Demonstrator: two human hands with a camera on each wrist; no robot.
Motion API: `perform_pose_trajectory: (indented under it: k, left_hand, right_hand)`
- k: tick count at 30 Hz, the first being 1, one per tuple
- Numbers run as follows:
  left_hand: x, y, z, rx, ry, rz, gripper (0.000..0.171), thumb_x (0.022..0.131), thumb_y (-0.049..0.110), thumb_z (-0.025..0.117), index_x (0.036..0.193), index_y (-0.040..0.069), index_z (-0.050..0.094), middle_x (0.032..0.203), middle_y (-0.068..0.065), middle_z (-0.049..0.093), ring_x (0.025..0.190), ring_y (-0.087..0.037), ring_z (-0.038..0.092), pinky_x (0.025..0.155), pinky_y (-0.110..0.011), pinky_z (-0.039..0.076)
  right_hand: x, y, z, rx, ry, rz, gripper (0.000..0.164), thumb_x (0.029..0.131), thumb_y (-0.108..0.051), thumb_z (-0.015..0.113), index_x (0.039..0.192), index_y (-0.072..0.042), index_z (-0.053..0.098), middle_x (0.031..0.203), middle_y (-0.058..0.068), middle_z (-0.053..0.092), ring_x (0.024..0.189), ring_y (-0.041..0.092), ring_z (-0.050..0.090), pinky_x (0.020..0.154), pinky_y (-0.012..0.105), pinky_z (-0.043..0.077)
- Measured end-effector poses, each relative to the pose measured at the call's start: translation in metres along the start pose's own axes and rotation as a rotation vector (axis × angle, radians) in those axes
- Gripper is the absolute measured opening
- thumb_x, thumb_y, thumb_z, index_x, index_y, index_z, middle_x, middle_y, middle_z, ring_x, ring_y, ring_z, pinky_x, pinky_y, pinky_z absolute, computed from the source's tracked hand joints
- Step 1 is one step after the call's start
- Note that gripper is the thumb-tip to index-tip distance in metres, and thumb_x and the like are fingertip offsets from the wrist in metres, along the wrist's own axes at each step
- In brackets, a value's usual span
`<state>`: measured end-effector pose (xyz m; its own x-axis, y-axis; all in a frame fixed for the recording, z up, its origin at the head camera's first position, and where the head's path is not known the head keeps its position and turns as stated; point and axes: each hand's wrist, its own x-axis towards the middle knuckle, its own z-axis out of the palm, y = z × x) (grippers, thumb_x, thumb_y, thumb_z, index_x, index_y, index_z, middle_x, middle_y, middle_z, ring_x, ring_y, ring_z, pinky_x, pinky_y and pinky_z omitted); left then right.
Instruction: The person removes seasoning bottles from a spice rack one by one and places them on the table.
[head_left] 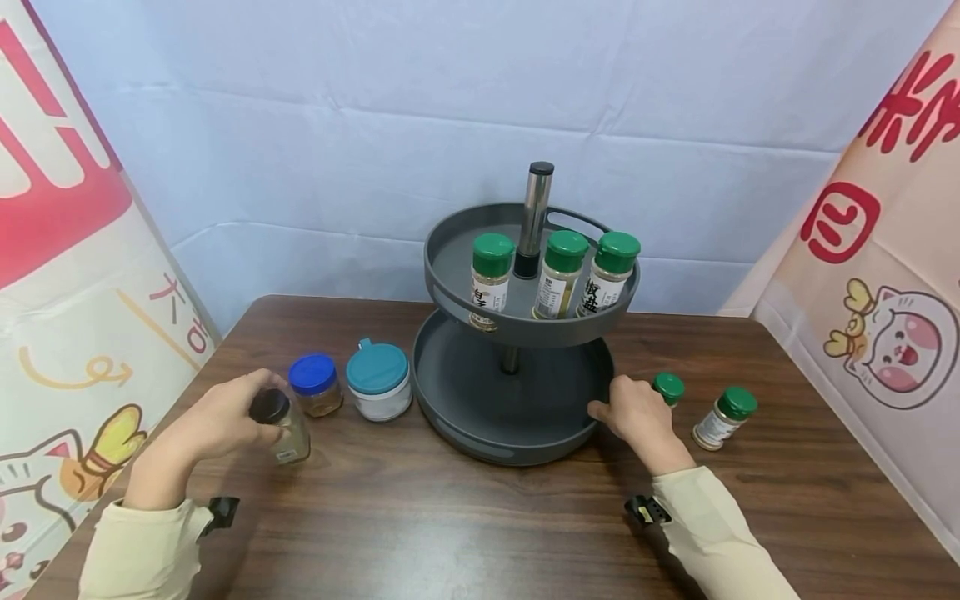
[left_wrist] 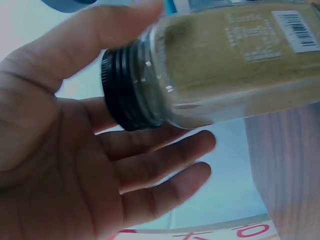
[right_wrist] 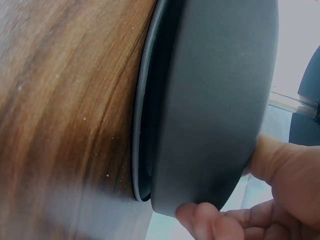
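Left hand (head_left: 225,421) grips jar (left_wrist: 235,70); wrist view reveals right hand (head_left: 637,410) seemingly pinching lower tray (right_wrist: 215,110).

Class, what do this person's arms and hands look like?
The left hand and right hand are ungloved. Plain cream sleeves stop short of them. A small black piece shows at each sleeve's end; the right one has a yellowish mark.

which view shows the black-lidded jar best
The left wrist view: the black-lidded jar is large there, its lid and barcode plain to see, though its far end is cut off. The head view shows it small, partly covered by the left hand. The right wrist view does not show it.
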<state>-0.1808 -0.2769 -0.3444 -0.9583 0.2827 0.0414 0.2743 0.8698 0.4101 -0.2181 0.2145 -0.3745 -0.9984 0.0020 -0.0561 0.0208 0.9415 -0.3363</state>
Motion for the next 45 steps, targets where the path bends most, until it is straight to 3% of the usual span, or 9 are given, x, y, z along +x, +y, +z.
perform_pose_trajectory:
  k: [4,8,18,27,36,45]
  left_hand:
    - [0.001,0.005,-0.008,0.010,0.051,0.024,0.059,0.070,0.031,0.075,0.114,0.000,0.052,0.108,-0.023,0.060,0.097,-0.038,0.053,0.076,-0.057,0.045]
    - [0.003,0.012,-0.015,0.020,0.082,0.041,0.062,0.071,0.037,0.074,0.117,0.000,0.052,0.112,-0.023,0.059,0.099,-0.039,0.053,0.077,-0.058,0.045]
    - [0.007,0.020,-0.013,0.019,0.042,0.062,0.067,0.073,0.040,0.073,0.119,-0.003,0.051,0.114,-0.025,0.056,0.101,-0.040,0.052,0.078,-0.057,0.045]
    - [0.015,0.033,-0.014,0.028,0.072,0.158,0.059,0.074,0.037,0.073,0.117,0.002,0.054,0.113,-0.017,0.058,0.088,-0.025,0.056,0.072,-0.047,0.049]
    - [0.032,0.058,-0.015,-0.005,0.108,0.263,0.048,0.075,0.029,0.073,0.115,0.009,0.056,0.114,-0.011,0.059,0.100,-0.026,0.053,0.079,-0.049,0.048]
    - [0.046,0.083,-0.032,0.045,0.116,0.365,0.047,0.076,0.026,0.071,0.115,0.006,0.055,0.114,-0.009,0.059,0.103,-0.022,0.052,0.085,-0.048,0.045]
  right_hand:
    - [0.000,0.000,0.000,0.000,-0.001,-0.002,0.040,0.080,-0.025,0.062,0.051,-0.015,0.036,0.046,0.000,0.030,0.040,0.018,0.038,0.038,0.029,0.029]
    - [0.000,-0.001,0.000,-0.001,-0.004,0.003,0.040,0.080,-0.025,0.062,0.051,-0.015,0.036,0.046,0.000,0.030,0.040,0.018,0.037,0.038,0.029,0.029]
    - [0.001,-0.003,0.000,-0.001,-0.008,0.012,0.042,0.081,-0.024,0.061,0.050,-0.015,0.034,0.046,-0.001,0.028,0.039,0.016,0.034,0.038,0.028,0.028]
    - [0.000,-0.001,0.000,-0.003,0.001,0.000,0.041,0.080,-0.024,0.061,0.051,-0.015,0.035,0.046,-0.001,0.029,0.039,0.017,0.036,0.038,0.029,0.029]
    - [0.000,0.000,0.000,-0.008,-0.004,0.005,0.041,0.080,-0.024,0.061,0.051,-0.015,0.035,0.047,-0.001,0.029,0.039,0.017,0.035,0.038,0.028,0.029]
    - [0.000,0.000,0.000,-0.008,-0.004,0.005,0.040,0.080,-0.024,0.061,0.050,-0.015,0.035,0.046,-0.001,0.028,0.039,0.017,0.035,0.038,0.029,0.029]
